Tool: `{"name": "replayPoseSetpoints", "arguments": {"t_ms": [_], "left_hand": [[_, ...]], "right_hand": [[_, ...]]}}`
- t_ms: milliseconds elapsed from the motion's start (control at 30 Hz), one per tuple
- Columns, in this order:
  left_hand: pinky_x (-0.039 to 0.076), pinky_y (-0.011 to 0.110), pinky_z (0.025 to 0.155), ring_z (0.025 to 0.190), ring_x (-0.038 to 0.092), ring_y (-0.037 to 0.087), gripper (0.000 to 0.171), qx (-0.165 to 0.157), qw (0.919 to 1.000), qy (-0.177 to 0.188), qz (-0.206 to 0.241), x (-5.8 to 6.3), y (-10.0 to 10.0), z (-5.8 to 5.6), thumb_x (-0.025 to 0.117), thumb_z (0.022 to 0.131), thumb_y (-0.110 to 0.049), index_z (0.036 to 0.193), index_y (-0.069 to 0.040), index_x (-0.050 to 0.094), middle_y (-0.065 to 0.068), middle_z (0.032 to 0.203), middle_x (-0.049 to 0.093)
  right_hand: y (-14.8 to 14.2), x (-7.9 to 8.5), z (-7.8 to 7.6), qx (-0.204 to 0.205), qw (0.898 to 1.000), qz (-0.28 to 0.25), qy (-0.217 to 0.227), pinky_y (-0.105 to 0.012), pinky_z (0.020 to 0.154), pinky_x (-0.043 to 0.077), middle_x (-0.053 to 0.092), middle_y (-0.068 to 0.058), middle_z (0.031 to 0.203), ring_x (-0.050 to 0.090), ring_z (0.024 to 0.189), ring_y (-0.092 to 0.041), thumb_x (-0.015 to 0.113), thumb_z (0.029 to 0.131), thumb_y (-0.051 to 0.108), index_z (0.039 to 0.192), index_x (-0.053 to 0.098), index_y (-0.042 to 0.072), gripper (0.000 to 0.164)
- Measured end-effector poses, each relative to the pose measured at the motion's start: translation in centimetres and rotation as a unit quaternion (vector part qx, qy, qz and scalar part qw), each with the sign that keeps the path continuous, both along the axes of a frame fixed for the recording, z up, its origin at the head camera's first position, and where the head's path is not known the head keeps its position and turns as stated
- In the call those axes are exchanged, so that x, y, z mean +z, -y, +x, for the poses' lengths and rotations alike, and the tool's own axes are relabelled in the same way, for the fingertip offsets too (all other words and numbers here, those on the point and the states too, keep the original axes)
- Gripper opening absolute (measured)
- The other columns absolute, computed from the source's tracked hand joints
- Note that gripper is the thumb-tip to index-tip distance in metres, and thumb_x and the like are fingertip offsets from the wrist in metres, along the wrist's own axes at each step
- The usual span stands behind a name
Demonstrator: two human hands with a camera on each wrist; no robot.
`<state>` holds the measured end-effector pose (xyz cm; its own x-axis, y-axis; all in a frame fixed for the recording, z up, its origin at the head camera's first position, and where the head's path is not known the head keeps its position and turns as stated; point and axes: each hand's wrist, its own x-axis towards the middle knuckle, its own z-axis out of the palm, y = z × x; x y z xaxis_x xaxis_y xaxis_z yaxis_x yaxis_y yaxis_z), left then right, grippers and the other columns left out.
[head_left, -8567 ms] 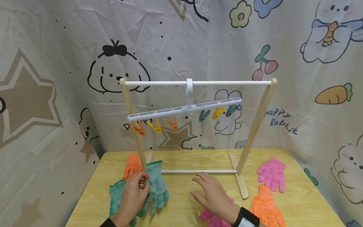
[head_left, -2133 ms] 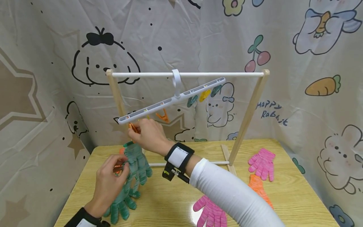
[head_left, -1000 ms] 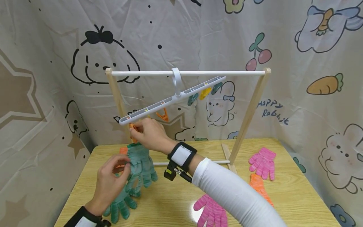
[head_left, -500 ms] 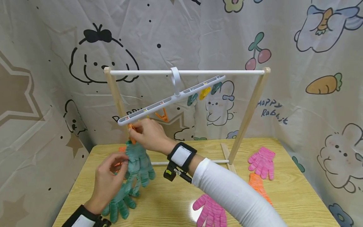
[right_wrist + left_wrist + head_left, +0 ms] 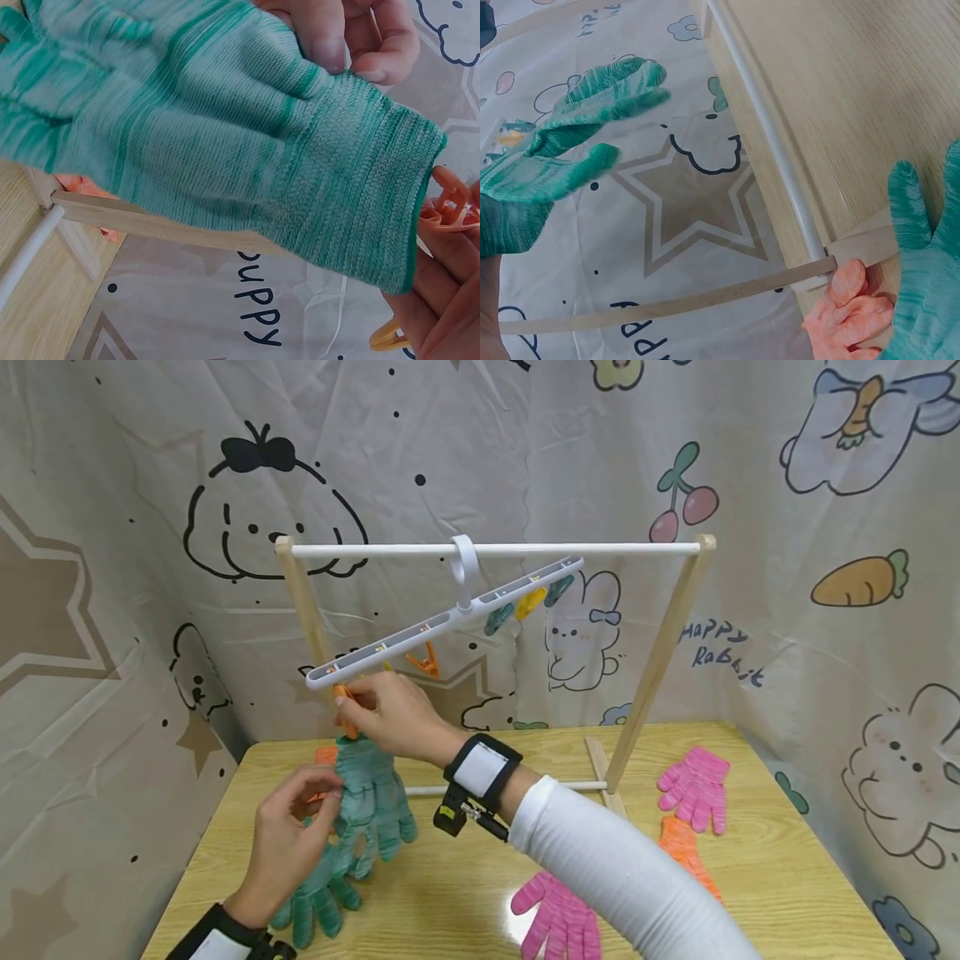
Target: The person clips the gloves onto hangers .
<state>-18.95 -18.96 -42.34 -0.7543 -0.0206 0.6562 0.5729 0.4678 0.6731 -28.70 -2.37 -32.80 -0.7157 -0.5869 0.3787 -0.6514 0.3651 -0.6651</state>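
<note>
Green glove (image 5: 377,806) below the hanger (image 5: 442,622): left grip (image 5: 287,837) pinches it, right grip (image 5: 401,718) an orange clip (image 5: 347,727); I'm likely aligning, clipping next.

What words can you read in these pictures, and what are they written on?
"HAPPY Rabbit": on the patterned backdrop, right side of the head view.
"uppy": on the backdrop, right wrist view; the first letter is partly hidden at the wooden post, probably "puppy". It's mostly covered in the head view.
Left wrist view: backdrop letters, too cut off or blurred to read surely.
Green glove and white hanger: no writing I can make out.
</note>
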Motion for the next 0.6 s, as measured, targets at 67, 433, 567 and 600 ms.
{"name": "replayPoseSetpoints", "arguments": {"t_ms": [67,433,567,600], "left_hand": [[0.053,0.008,0.069,0.082,0.065,-0.006,0.024,-0.004,1.0000,-0.003,0.005,0.03,0.03,-0.01,0.063,0.084,0.022,0.097,0.003,0.067,-0.006,0.094,0.064],[0.052,0.007,0.069,0.079,0.062,-0.005,0.025,-0.010,0.9997,-0.015,0.014,0.03,-0.02,0.03,0.063,0.083,0.024,0.096,0.003,0.067,-0.012,0.096,0.063],[0.052,0.007,0.069,0.080,0.062,-0.005,0.024,-0.011,0.9995,-0.021,0.019,0.04,-0.01,0.06,0.062,0.084,0.024,0.095,0.003,0.067,-0.012,0.098,0.064],[0.052,0.007,0.068,0.080,0.062,-0.005,0.024,-0.011,0.9995,-0.022,0.020,0.05,0.00,0.07,0.062,0.084,0.024,0.095,0.003,0.067,-0.013,0.099,0.064]], "right_hand": [[-0.04,0.00,-0.03,-0.002,1.000,0.002,0.002,-0.015,0.051,0.032,0.078,0.002,0.090,0.052,0.058,-0.001,0.052,0.106,0.023,0.094,0.074,0.014,0.026],[-0.22,-0.12,-0.20,0.015,1.000,0.001,0.012,-0.016,0.054,0.035,0.077,0.001,0.092,0.056,0.063,-0.003,0.050,0.106,0.023,0.098,0.071,0.012,0.025],[-0.26,-0.10,-0.23,0.029,0.999,-0.005,0.014,-0.017,0.056,0.037,0.076,-0.001,0.091,0.055,0.064,-0.004,0.049,0.107,0.022,0.100,0.070,0.010,0.025],[-0.26,-0.09,-0.22,0.032,0.999,-0.006,0.014,-0.017,0.057,0.037,0.076,-0.001,0.091,0.054,0.064,-0.004,0.049,0.107,0.021,0.100,0.070,0.009,0.025]]}}
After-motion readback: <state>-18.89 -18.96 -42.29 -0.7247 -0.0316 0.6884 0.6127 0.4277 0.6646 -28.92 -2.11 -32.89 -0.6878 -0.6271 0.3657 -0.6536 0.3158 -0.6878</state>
